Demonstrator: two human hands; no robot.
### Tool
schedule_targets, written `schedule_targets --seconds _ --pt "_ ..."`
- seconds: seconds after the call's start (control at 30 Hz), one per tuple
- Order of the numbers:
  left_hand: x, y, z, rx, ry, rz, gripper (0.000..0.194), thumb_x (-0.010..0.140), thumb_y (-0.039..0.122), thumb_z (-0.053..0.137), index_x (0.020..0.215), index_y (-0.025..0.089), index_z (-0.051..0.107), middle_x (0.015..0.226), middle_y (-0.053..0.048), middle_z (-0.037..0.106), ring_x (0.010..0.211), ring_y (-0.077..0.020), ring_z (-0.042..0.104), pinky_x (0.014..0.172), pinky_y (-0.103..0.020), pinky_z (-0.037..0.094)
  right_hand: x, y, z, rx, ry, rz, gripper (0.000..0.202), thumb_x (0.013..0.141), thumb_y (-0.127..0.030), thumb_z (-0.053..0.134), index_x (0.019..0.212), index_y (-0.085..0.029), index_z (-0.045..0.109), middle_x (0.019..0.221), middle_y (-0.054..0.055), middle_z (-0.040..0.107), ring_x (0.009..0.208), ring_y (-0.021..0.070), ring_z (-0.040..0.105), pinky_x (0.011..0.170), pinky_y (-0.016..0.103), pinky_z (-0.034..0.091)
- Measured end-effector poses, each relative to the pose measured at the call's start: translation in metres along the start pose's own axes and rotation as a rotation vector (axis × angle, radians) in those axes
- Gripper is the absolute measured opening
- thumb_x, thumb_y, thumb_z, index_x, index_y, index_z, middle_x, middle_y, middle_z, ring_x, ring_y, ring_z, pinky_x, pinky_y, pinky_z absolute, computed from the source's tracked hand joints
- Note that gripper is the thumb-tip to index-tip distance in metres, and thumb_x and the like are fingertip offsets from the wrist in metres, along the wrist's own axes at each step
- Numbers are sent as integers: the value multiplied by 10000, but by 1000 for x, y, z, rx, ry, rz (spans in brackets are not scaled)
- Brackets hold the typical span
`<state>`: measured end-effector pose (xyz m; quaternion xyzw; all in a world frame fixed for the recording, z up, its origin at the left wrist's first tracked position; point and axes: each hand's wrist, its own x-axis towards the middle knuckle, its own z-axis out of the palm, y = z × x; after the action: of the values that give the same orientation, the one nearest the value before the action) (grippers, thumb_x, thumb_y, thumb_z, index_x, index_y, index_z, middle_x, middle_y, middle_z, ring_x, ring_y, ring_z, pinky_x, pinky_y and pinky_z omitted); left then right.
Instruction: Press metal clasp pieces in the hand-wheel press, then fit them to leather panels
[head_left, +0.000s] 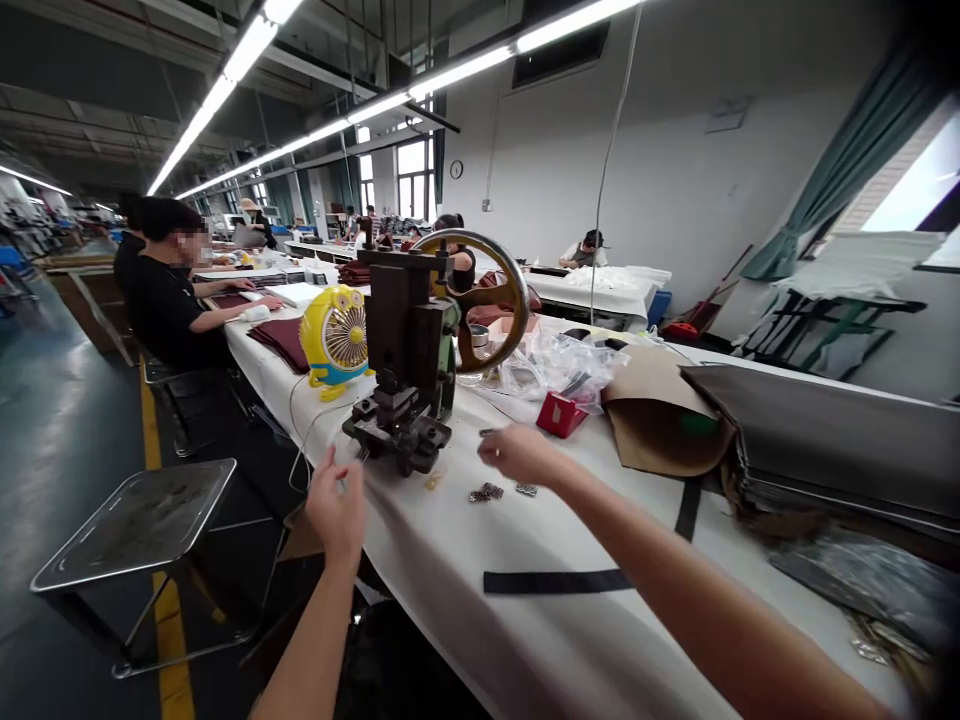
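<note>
A dark metal hand press with a large brass-coloured handwheel stands on the white-covered table. My left hand is just left of its base, fingers partly bent and the index finger raised apart from the thumb; I see nothing held in it. To the right of the press, my right hand is closed in a pinch low over the table. Whatever is between those fingertips is too small or hidden to make out. Just below it lie a small heap of metal pieces and another metal piece.
A black strip lies near the front edge. Behind are a yellow fan, a red holder, clear plastic bags and a brown paper bag. A stool stands left; a co-worker sits farther along the table.
</note>
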<state>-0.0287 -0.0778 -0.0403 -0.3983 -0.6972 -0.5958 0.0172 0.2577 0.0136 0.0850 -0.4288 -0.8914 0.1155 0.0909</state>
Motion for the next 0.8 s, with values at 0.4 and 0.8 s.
schedule_targets --seconds 0.4,0.8 --pt "-66 14 -40 -93 -457 -43 532 903 579 559 1277 207 633 1070 -91 706 892 -235 682 785 -370 582 -44 15 58 338 210 -43 245 969 -286 536 1093 -186 721 1020 89 734 911 235 677 819 333 510" --pt "-44 65 9 -218 -356 363 303 1013 370 509 1159 203 716 1078 -78 729 945 -196 693 875 -330 569 -61 -16 82 448 192 -179 370 968 -228 517 1331 -250 583 1162 63 725 1015 224 693 864 334 532"
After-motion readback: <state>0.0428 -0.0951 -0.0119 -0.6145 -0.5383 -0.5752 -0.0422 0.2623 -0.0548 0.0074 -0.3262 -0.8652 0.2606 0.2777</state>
